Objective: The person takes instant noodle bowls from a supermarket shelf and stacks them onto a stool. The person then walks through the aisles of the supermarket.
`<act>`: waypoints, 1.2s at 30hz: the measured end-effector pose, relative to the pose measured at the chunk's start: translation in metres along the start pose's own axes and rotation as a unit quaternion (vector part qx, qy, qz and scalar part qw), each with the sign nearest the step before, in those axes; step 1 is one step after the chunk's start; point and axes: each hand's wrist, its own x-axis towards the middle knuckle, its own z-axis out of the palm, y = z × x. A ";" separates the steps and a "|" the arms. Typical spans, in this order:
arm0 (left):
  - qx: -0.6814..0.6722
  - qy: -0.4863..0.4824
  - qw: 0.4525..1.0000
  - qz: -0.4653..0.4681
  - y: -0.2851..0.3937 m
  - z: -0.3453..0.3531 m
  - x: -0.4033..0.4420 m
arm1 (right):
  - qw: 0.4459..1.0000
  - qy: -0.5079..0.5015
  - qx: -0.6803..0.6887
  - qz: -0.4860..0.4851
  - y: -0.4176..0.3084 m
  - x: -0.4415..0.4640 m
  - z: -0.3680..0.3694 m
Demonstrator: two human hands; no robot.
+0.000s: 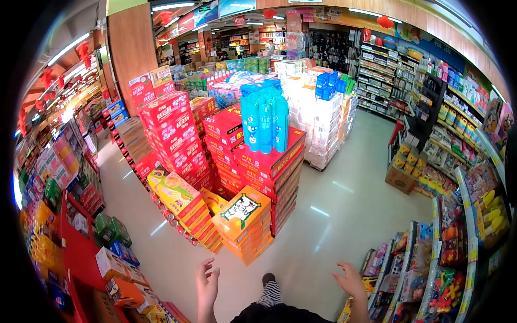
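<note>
My left hand [207, 282] is raised at the bottom centre, its fingers loosely curled but apart, with nothing in it. Just above it stands a stack of orange boxes [243, 218], which it does not touch. My right hand [349, 281] hangs over the floor at the lower right, fingers spread and empty, nearest to the toy shelves [414, 264]. Between the hands, a shoe [269, 278] and a striped trouser leg show below. Behind the orange boxes, blue cans [264, 121] stand on a pile of red boxes [258, 164].
Drink packs and cartons line a red shelf [78, 242] on the left. Stocked shelves [458, 113] run along the right, with a carton of yellow containers [404, 175] on the floor [334, 199]. Wrapped white goods [323, 124] stand farther back. Distant people are small near the back.
</note>
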 end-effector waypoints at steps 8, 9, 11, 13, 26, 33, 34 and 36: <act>-0.030 -0.023 0.996 0.086 0.012 0.069 0.150 | 0.995 0.025 0.017 0.094 -0.003 0.087 -0.016; -0.035 -0.028 0.995 0.093 0.017 0.081 0.167 | 0.995 0.035 -0.048 0.081 0.002 0.098 -0.011; 0.044 -0.095 0.984 0.142 0.030 0.103 0.189 | 0.989 0.048 -0.116 0.075 0.007 0.113 -0.005; 0.057 -0.132 0.975 0.170 0.048 0.119 0.206 | 0.994 0.012 -0.038 0.098 0.004 0.129 0.005; 0.070 -0.149 0.979 0.122 0.038 0.243 0.272 | 0.993 -0.054 -0.094 0.043 0.049 0.302 -0.027; 0.010 -0.128 0.986 0.105 0.086 0.355 0.297 | 0.989 -0.081 -0.124 0.017 0.079 0.403 -0.114; 0.012 -0.132 0.985 0.111 0.091 0.375 0.300 | 0.989 -0.065 -0.132 0.024 0.085 0.411 -0.127; 0.018 -0.158 0.979 0.124 0.096 0.411 0.306 | 0.987 -0.064 -0.142 0.036 0.109 0.424 -0.146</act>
